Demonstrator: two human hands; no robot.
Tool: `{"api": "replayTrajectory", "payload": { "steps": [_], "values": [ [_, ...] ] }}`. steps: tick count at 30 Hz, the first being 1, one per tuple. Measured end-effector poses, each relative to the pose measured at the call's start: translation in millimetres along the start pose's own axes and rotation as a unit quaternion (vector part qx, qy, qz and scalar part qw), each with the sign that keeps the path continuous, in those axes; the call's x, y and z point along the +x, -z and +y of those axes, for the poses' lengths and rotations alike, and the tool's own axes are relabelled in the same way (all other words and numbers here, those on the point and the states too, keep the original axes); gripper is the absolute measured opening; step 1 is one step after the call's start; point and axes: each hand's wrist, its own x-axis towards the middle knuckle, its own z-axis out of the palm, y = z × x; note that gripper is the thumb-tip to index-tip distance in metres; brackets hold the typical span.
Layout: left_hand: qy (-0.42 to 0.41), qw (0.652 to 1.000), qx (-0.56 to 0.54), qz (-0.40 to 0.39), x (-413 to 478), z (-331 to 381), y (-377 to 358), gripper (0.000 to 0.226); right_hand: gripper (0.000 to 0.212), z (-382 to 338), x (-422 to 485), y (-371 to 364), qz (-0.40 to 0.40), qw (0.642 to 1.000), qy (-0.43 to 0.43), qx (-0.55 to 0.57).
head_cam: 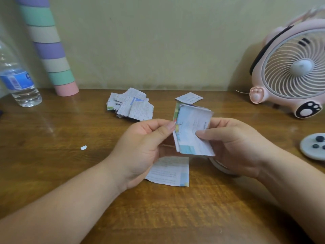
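Paper slips are standing upright in a stack above the table, between both hands. Right hand is pinching the stack's right side, thumb across the front, while left hand is gripping its left edge, seemingly with fingertips.

No legible text is being recorded. Fine print is being carried by the paper stack, the loose sheet and the far pile (all too blurred to read). White lettering on the bottle label is being rendered unreadable too.
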Motion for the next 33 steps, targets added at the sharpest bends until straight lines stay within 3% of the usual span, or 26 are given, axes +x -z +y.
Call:
{"api": "replayTrajectory", "payload": {
  "steps": [6, 9, 14, 18, 20, 22, 23, 24, 26, 28, 30, 32, 33],
  "values": [
    [-0.012, 0.996, 0.077, 0.039, -0.9, -2.8, -1.2, 0.023, 0.014, 0.5, -2.0, -2.4, 0.07, 0.99, 0.029, -0.122],
    [-0.036, 0.982, 0.179, 0.043, -1.0, -4.7, 2.2, 0.022, 0.014, -12.5, 10.0, 10.2, 0.166, 0.97, 0.085, -0.159],
    [-0.087, 0.889, 0.445, -0.063, -4.9, -8.5, 9.7, 0.018, 0.007, -37.9, 65.5, 44.4, 0.285, 0.951, 0.053, -0.107],
    [-0.11, 0.852, 0.501, -0.106, -5.5, -6.2, 10.5, 0.012, 0.02, -43.0, 102.0, 55.6, 0.317, 0.932, -0.02, -0.175],
    [-0.123, 0.837, 0.519, -0.121, -4.4, -5.7, 12.7, 0.011, 0.024, -42.2, 104.9, 60.4, 0.324, 0.886, -0.059, -0.325],
    [-0.132, 0.824, 0.533, -0.138, -3.3, -5.4, 15.0, 0.009, 0.025, -38.4, 100.5, 63.0, 0.334, 0.785, -0.01, -0.523],
    [-0.133, 0.819, 0.539, -0.147, -2.8, -5.4, 16.1, 0.007, 0.024, -37.5, 92.5, 58.1, 0.33, 0.739, 0.027, -0.586],
    [-0.132, 0.814, 0.545, -0.156, -2.3, -5.5, 17.3, 0.005, 0.022, -37.2, 80.2, 50.6, 0.314, 0.718, 0.055, -0.619],
    [-0.127, 0.801, 0.559, -0.175, -1.7, -5.7, 19.0, 0.007, 0.021, -38.9, 47.6, 31.2, 0.238, 0.728, 0.081, -0.638],
    [-0.129, 0.774, 0.59, -0.191, -1.9, -5.7, 20.0, 0.014, 0.025, -38.8, 12.5, 13.1, 0.137, 0.743, 0.048, -0.653],
    [-0.129, 0.741, 0.628, -0.197, -2.5, -5.6, 19.1, 0.022, 0.036, -35.5, -16.0, -1.3, 0.063, 0.723, -0.029, -0.688],
    [-0.112, 0.723, 0.655, -0.19, -3.9, -4.3, 16.0, 0.03, 0.047, -27.3, -27.5, -7.7, 0.042, 0.686, -0.074, -0.723],
    [-0.102, 0.718, 0.664, -0.182, -4.5, -3.9, 14.1, 0.033, 0.047, -23.2, -27.8, -8.5, 0.048, 0.688, -0.076, -0.72]
  ]
}}
